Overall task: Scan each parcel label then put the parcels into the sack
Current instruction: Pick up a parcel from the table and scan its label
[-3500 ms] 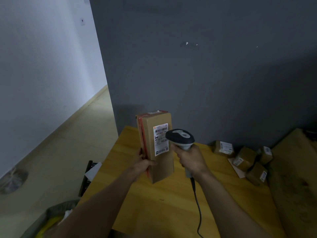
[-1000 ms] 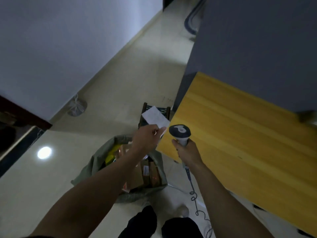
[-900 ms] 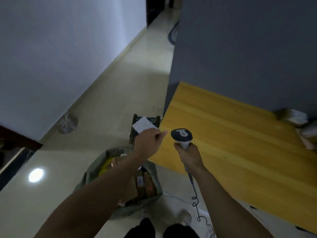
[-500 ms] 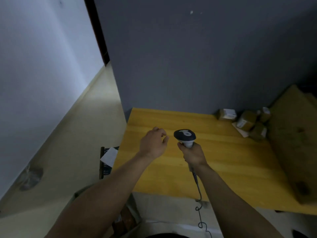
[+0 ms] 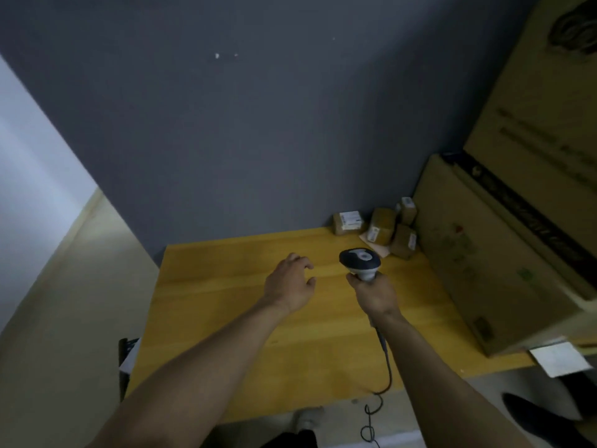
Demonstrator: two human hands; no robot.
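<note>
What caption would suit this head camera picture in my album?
Right hand grips a scanner while the empty left hand hovers over the table, parcels waiting by the wall.

Yellow wooden table (image 5: 226, 305), small labelled parcels (image 5: 381, 226) at far corner, large cardboard box (image 5: 484, 260) beside them

Head camera looks steeply down onto the table (image 5: 226, 302)

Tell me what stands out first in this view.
The hands over the yellow wooden table draw the eye first: the right hand holds a corded handheld scanner upright by its grip, and the left hand hovers empty beside it. Behind them, small labelled parcels cluster in the table's far right corner against the grey wall, next to a large cardboard carton.
</note>
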